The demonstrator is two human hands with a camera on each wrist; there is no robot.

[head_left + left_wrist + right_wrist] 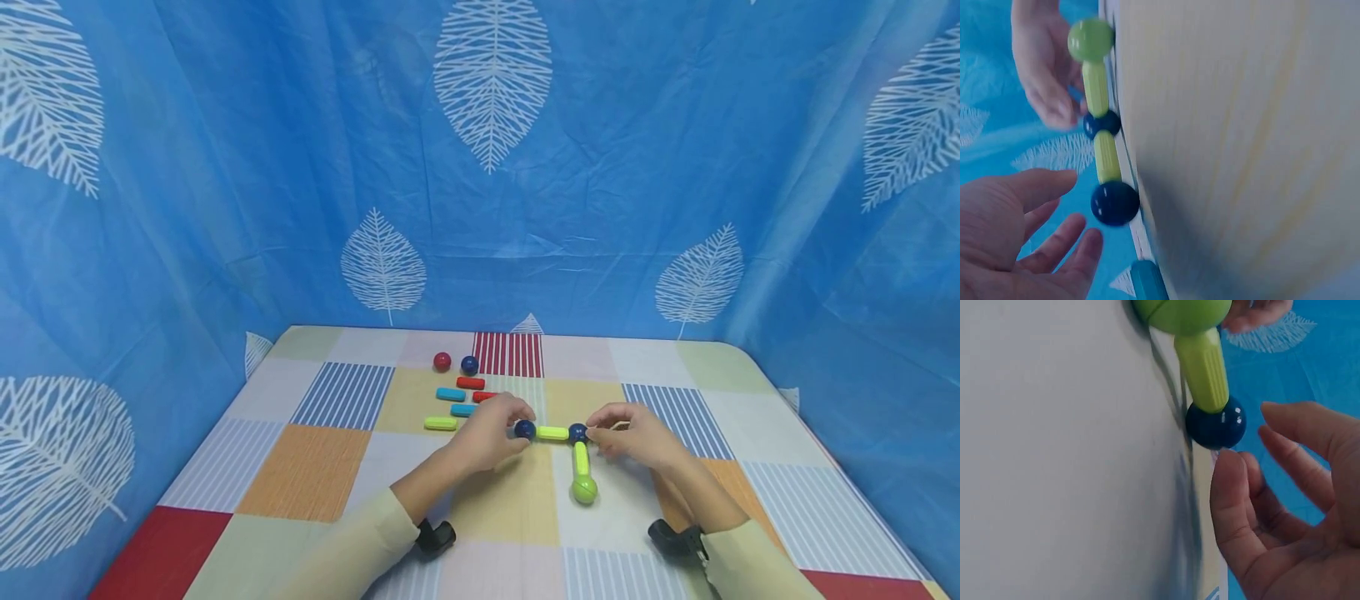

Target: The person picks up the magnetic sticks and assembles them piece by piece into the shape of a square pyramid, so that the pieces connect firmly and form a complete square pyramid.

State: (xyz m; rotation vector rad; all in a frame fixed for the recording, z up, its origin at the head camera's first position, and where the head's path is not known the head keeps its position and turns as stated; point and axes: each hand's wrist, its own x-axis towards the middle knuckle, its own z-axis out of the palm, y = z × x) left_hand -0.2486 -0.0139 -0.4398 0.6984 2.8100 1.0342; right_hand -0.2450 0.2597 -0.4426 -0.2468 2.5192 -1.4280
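An L-shaped chain of balls and rods lies on the patchwork cloth. Its left end is a dark blue ball (525, 429), joined by a yellow-green rod (553, 433) to a second dark blue ball (1217, 425) at the corner. From that corner another yellow-green rod (581, 458) runs toward the near edge and ends in a green ball (584, 489). My left hand (491, 435) is beside the left-end ball, fingers spread and apart from it in the left wrist view. My right hand (636, 435) is at the corner ball, its thumb tip close against it; whether they touch I cannot tell.
Behind my left hand lie red rods (470, 383), blue rods (451, 393) and a yellow-green rod (440, 423). Farther back sit a red ball (442, 362) and a dark blue ball (469, 365). A blue leaf-print curtain (600, 167) surrounds the table.
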